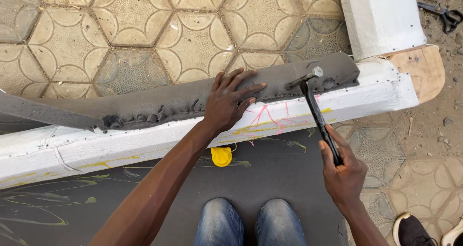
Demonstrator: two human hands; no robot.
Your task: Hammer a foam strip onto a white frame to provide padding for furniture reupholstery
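My left hand [230,101] presses flat on a strip of dark grey fabric [159,104] folded over the top of a long white padded frame piece [120,142]. My right hand [343,171] grips the black handle of a small hammer [314,106]. The hammer's metal head rests on the grey fabric just right of my left fingers. Pink and yellow marks run along the white face below my left hand.
A dark grey sheet [270,171] with yellow scribbles lies under my knees [251,222], with a small yellow cap [221,156] on it. Patterned hexagonal paving [144,29] lies beyond. Another white padded part [381,14] and a wooden end [424,67] are at right. Black pliers [446,15] lie on dirt. Someone's shoe [410,229] is at bottom right.
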